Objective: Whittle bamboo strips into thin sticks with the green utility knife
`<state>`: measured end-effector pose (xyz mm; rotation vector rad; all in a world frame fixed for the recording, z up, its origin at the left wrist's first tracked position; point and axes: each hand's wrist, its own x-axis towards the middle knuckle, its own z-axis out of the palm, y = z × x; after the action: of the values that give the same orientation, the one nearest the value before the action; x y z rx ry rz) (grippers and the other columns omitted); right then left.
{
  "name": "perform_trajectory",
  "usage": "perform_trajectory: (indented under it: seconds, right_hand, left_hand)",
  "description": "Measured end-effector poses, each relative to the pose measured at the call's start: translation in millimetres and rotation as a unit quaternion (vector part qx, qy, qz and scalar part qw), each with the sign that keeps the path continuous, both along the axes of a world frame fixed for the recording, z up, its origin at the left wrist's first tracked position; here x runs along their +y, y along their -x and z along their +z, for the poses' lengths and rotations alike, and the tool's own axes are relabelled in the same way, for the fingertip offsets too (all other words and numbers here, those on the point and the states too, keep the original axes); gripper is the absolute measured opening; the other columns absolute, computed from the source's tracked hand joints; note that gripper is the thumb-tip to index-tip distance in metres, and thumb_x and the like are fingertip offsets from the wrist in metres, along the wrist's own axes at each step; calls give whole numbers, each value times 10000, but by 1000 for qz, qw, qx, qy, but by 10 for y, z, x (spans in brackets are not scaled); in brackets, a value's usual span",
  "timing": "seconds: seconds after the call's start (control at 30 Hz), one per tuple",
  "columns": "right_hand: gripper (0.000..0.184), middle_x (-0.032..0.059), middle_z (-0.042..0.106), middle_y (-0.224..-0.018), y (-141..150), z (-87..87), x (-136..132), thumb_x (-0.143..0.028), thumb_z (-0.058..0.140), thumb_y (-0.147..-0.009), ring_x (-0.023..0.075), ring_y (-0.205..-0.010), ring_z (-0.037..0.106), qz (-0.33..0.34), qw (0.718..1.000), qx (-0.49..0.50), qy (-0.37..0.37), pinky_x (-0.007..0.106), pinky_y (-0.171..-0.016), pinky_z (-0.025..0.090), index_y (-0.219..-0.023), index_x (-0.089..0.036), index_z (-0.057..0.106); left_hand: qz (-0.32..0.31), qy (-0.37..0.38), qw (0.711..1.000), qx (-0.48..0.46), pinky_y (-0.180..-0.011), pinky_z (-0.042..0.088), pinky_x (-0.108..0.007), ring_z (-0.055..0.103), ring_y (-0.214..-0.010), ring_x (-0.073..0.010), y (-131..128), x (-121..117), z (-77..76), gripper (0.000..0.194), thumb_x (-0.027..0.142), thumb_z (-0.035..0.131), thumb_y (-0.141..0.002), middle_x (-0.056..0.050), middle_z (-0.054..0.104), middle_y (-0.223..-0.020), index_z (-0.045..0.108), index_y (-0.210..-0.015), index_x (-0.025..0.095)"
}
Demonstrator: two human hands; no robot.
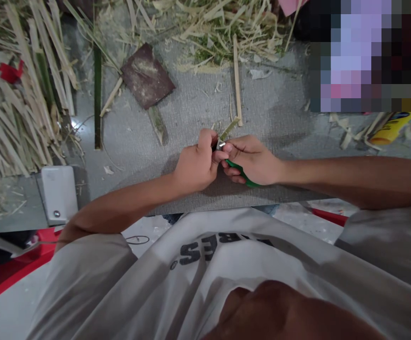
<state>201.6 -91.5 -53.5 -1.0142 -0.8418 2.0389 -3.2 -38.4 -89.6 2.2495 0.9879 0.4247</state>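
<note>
Bamboo strip [229, 129], narrow and greenish, juts out between my two hands toward the far right, just beyond the near edge of the grey table [191, 113]. Over at the near left lies a white flat device [59, 193]. My left hand [196, 163] is curled shut, and its thumb and forefinger seem to pinch the strip's lower end, though my knuckles hide the exact grip. My right hand [252, 159] wraps its fingers round a green handle [250, 181], with the thumb pressed in close to a bright metal glint [222, 144], which I take for a blade, right beside the strip.

I judge the strip almost weightless, stiff along its length but springy, dry rather than slippery, and apt to split along the grain. It looks best held low and flat between finger pads, clear of the metal and off its raw edges.

A yellow tube [391, 130] lies well to the right. Past the strip's tip rests a loose pale stick [238, 82]; farther left are a brown square plate [147, 75], a dark green strip [97, 99] and piled sticks [12, 127]. Farthest off, shavings [226, 28] heap up.
</note>
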Motion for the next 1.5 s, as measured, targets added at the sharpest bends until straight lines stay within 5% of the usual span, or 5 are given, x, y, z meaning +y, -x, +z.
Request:
perform_trajectory:
  seconds: [0.2, 0.3, 0.7, 1.0, 1.5]
  right_hand:
    - [512, -43, 433, -702, -214, -61, 275, -587, 733, -1143, 81, -490, 378, 188, 980, 27, 58, 180, -351, 390, -874, -192, 550]
    - [466, -30, 464, -724, -269, -71, 366, -538, 737, -1148, 84, -490, 386, 213, 973, 43, 82, 186, -345, 398, -896, -187, 564]
    - [590, -37, 485, -749, -5, -40, 39, -684, 809, -1067, 68, -523, 431, -15, 1000, 13, 7, 163, -390, 418, -901, -189, 536]
    - [553, -50, 426, -609, -261, -72, 377, -641, 785, -1091, 86, -419, 366, 215, 973, 35, 76, 200, -321, 364, -844, -193, 575]
    - [601, -55, 457, -650, -137, -95, 174, -708, 788, -1074, 87, -502, 424, 26, 997, 41, -61, 190, -413, 444, -873, -186, 568]
  left_hand:
    - [-23, -11, 1000, 15, -675, 453, -370, 712, -734, -220, -7, 1, 53, 654, 802, 256, -1160, -81, 768, -1035, 487, -1324, 213]
    - [-20, -10, 999, 34, -658, 435, -375, 707, -709, -229, -15, -27, 74, 652, 780, 240, -1168, -86, 771, -1020, 484, -1334, 199]
    - [18, -16, 1000, -3, -666, 447, -414, 662, -706, -241, -8, 25, 19, 686, 849, 173, -1133, -100, 770, -1028, 494, -1284, 262]
    - [-18, -26, 999, -15, -676, 436, -374, 682, -728, -201, 16, 38, 26, 782, 861, 134, -1128, -100, 748, -1079, 488, -1347, 199]
    - [23, 11, 1000, -6, -718, 500, -381, 729, -779, -235, 4, 28, 33, 708, 858, 196, -1131, -85, 742, -1036, 489, -1319, 242]
